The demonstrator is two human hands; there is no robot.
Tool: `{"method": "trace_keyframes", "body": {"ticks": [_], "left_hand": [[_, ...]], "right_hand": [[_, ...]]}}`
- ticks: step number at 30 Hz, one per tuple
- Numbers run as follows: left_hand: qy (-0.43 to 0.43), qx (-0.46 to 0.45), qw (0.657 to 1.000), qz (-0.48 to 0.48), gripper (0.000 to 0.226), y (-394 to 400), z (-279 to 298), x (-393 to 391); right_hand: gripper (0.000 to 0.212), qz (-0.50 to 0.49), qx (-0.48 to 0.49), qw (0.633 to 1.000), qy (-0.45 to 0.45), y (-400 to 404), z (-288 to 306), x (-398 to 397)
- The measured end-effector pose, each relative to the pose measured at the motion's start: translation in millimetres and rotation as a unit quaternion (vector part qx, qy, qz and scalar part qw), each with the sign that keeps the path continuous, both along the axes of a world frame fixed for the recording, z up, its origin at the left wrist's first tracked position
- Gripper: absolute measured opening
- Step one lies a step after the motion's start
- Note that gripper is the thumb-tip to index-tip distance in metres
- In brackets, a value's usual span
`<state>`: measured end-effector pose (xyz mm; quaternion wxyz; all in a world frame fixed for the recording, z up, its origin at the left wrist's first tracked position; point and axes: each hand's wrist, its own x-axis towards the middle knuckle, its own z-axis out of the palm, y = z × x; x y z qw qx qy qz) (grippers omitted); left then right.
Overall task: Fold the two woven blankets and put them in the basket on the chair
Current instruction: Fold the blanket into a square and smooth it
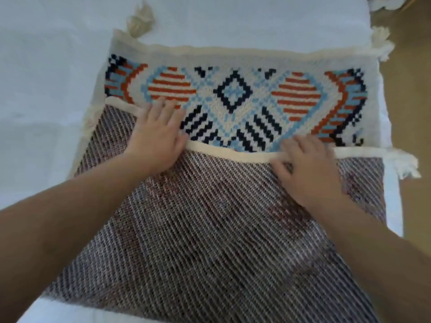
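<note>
A woven blanket (pixel 235 94) lies on a white bed, folded over on itself. Its far part shows a cream face with orange, light blue and navy patterns; the near flap (pixel 198 229) shows its brownish striped back. A cream hem (pixel 233 155) runs across the middle. My left hand (pixel 156 134) lies flat with spread fingers on the hem at the left. My right hand (pixel 307 169) rests on the hem at the right, fingers slightly bent and blurred. Cream tassels (pixel 140 19) stick out at the corners. No second blanket, basket or chair is in view.
The white bed sheet (pixel 51 89) spreads left and behind the blanket. The bed's right edge (pixel 394 206) runs close to the blanket, with tan floor (pixel 415 113) beyond. A white fluffy object (pixel 384 2) sits at the top right corner.
</note>
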<state>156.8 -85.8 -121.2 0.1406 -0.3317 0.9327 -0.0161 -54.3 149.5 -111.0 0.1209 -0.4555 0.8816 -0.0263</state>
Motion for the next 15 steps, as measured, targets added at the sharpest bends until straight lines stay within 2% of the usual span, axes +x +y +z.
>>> {"method": "trace_keyframes", "body": {"ticks": [2, 4, 6, 9, 11, 13, 15], "left_hand": [[0.023, 0.085, 0.995, -0.054, 0.065, 39.3, -8.0, 2.7], [0.003, 0.110, 0.991, -0.071, 0.074, 55.8, -16.8, 11.5], [-0.014, 0.091, 0.994, -0.061, 0.083, 48.9, -24.6, 20.1], [-0.051, 0.044, 0.997, -0.046, 0.090, 19.5, -24.0, 22.1], [-0.057, 0.012, 0.996, -0.071, 0.089, 1.5, -18.1, 18.2], [-0.069, -0.004, 0.992, -0.101, 0.080, -13.3, -11.4, 14.2], [-0.099, -0.007, 0.991, -0.095, 0.070, -28.8, -3.8, 13.1]], "right_hand": [[0.072, 0.060, 0.044, 0.995, -0.065, -16.5, -17.1, 44.2], [0.079, 0.080, 0.079, 0.990, -0.079, -23.5, -34.5, 75.6], [0.081, 0.077, 0.055, 0.992, -0.084, -28.7, -45.5, 85.6], [0.081, 0.077, 0.091, 0.990, -0.077, -32.7, -48.8, 77.0], [0.080, 0.076, 0.101, 0.989, -0.078, -37.8, -44.5, 70.5], [0.067, 0.076, 0.046, 0.993, -0.071, -45.1, -39.3, 69.9], [0.034, 0.084, -0.037, 0.994, -0.064, -56.3, -36.2, 68.6]]}}
